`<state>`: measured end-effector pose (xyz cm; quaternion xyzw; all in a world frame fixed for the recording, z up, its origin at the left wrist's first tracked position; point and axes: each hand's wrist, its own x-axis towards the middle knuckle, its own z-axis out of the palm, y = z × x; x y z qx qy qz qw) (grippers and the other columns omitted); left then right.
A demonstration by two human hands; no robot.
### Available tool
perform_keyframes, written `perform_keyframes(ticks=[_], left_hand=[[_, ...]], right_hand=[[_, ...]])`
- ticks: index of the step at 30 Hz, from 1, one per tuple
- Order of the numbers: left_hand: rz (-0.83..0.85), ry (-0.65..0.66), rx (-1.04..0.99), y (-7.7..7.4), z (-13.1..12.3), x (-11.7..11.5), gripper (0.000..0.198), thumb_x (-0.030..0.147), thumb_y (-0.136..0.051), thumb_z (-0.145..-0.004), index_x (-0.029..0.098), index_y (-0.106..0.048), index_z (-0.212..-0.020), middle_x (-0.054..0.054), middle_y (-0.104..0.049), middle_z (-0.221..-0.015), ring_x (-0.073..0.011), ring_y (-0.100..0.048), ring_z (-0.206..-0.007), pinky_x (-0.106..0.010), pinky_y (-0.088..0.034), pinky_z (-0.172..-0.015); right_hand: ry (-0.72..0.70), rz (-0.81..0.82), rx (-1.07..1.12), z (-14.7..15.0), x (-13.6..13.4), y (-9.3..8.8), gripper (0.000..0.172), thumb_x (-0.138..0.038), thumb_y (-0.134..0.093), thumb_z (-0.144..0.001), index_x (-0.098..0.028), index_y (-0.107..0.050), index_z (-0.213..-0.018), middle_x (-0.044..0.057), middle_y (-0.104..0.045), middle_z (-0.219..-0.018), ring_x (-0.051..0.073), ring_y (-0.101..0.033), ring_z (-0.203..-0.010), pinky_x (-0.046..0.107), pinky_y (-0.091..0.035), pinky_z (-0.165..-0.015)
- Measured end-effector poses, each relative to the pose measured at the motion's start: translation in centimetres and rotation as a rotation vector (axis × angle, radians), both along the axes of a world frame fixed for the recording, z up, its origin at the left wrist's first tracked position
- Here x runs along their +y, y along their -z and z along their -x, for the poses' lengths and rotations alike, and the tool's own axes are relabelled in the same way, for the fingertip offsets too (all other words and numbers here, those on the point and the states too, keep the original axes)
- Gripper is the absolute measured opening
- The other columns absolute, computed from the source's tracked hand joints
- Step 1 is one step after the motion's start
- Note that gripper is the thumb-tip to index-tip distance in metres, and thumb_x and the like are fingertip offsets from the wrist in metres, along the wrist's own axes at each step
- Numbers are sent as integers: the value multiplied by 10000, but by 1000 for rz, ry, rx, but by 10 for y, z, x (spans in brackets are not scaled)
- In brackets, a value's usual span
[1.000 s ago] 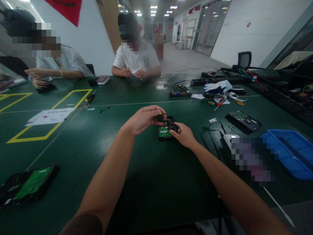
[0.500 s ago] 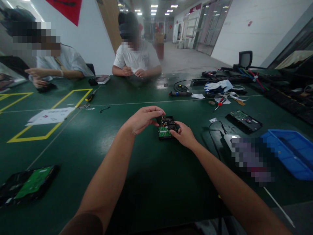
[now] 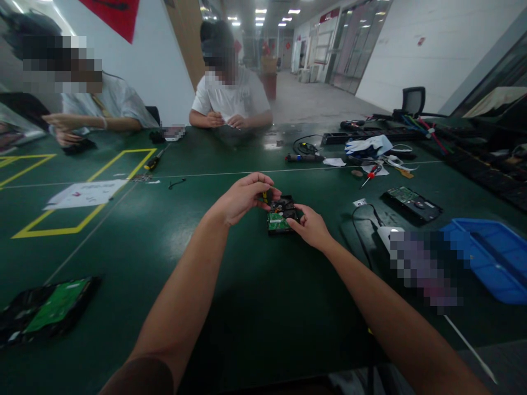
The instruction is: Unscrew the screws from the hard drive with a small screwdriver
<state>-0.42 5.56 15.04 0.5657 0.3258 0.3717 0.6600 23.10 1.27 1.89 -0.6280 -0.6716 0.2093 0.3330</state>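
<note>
A black hard drive (image 3: 282,229) with a green circuit board lies on the dark green table in front of me. My right hand (image 3: 310,224) grips its right edge, thumb over the board side. My left hand (image 3: 250,196) is closed round the short black-and-yellow handle of a screwdriver (image 3: 267,195), just above the drive's far left part. The screwdriver's tip is hidden, so I cannot tell whether it touches the drive.
Another hard drive (image 3: 413,204) and a blue tray (image 3: 489,258) lie to the right, beside a cabled, blurred device (image 3: 424,269). A further drive (image 3: 53,307) sits at left. Tools, gloves (image 3: 368,146) and cables are farther back. Two people sit across the table.
My left hand has turned and lifted slightly, so the screwdriver's yellow-and-black handle now shows between its fingers. My right hand and the hard drive have stayed in place.
</note>
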Motion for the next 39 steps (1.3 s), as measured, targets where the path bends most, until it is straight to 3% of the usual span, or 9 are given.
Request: perform_keyframes(ticks=[5,10,22,39], left_hand=[[-11,-11,-22,3,1,3,87,228,-635,-898,185,-608,-969,-106,-754,-1005,-231,-719,-1000,-302,-575,-708],[-15,1,-26,1,0,1,53,215,-624,-898,167,-634,-918,-109,-749,-995,-230,-717,-1000,-312,-588,-734],[-23,32,-36,1,0,-1,71,223,-645,-908,179,-609,-951,-101,-751,-995,-233,-717,-1037,-320,-585,-761],[-3,21,-41,-1,-2,-3,88,214,-652,-899,184,-591,-955,-103,-759,-971,-223,-728,-991,-297,-567,-728]], right_hand=[[-58,-65,30,-1,0,3,436,-418,-667,-918,-220,-611,-1302,66,-665,-1034,151,-569,-681,301,-447,-649],[-140,-147,45,-3,2,4,209,-319,-656,-927,-240,-628,-1119,104,-553,-1341,123,-550,-708,330,-506,-723],[-194,-143,18,-4,0,4,136,-293,-618,-966,-242,-689,-1069,112,-462,-1403,175,-619,-943,398,-518,-905],[-188,-99,-10,-4,-3,0,136,-295,-599,-979,-241,-688,-1067,110,-431,-1460,183,-612,-960,405,-511,-896]])
